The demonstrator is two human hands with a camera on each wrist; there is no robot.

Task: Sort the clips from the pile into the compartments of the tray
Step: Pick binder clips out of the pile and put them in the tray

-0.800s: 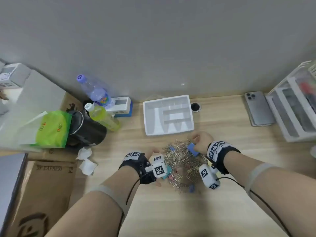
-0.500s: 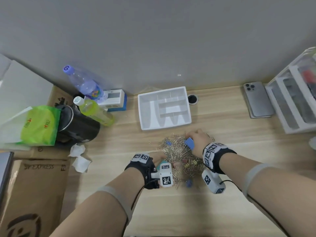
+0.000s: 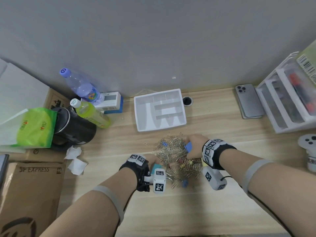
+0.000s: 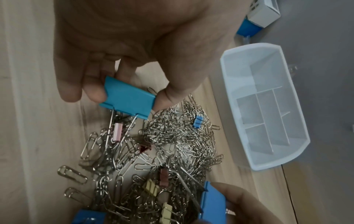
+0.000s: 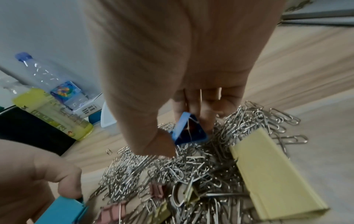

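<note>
Cardboard box (image 3: 29, 185): far left edge of desk, "SF EXPRESS" print, crumpled tissue (image 3: 75, 158) just beside it.
Green bag (image 3: 34, 129): leans on black tin (image 3: 75, 129); yellow-green bottle (image 3: 90, 113) and clear bottle w/ purple cap (image 3: 80, 86) behind, near wall.
Left hand (image 4: 122, 50): at pile's near-left edge; thumb and fingers (image 4: 91, 87) pinch teal binder clip (image 4: 128, 97) by its sides, its wire handles hang down into the paper clips.
Pile (image 3: 174, 156): silver paper clips heaped on wood desk (image 3: 222, 211), between both hands, just in front of tray; small blue, pink, yellow binder clips mixed in; big yellow binder clip (image 5: 272, 174) lies on pile's right side.
Tray (image 3: 159, 110): white, several compartments, by wall behind pile; compartments look bare.
Right hand (image 5: 182, 60): over pile's far-right part; thumb and fingers pinch blue binder clip (image 5: 189, 130), lifted just above the paper clips.
Phone (image 3: 249, 101): face down, right of tray, well apart.
White drawer unit (image 3: 287, 100): far right.
</note>
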